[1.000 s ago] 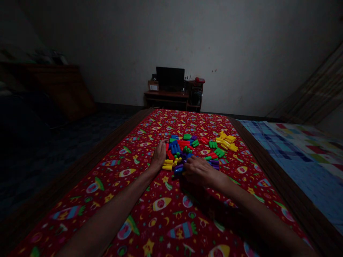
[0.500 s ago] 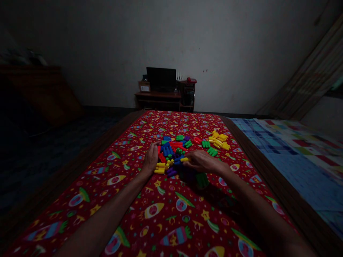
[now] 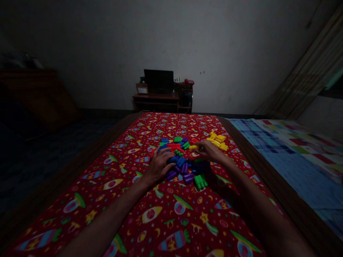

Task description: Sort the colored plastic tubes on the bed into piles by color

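A heap of small plastic building pieces (image 3: 182,157) in red, blue, green, purple and yellow lies on a red cloth with a rocket print (image 3: 171,207). My left hand (image 3: 158,166) rests palm down on the heap's left side, fingers curled over blue and purple pieces. My right hand (image 3: 210,150) reaches further away and pinches a yellow piece (image 3: 193,147) between its fingertips. A separate cluster of yellow pieces (image 3: 218,140) lies just beyond that hand. A green piece (image 3: 200,181) sits nearest me.
The cloth covers a wooden-edged surface (image 3: 257,157). A blue checked bedspread (image 3: 294,157) lies to the right. Against the far wall stands a low wooden desk (image 3: 160,100) with a dark screen (image 3: 158,81). The room is dim; a curtain (image 3: 308,82) hangs at the right.
My left hand has moved from the heap's left edge onto the pieces. My right hand, pinching the yellow piece, has travelled away from me toward the yellow cluster.
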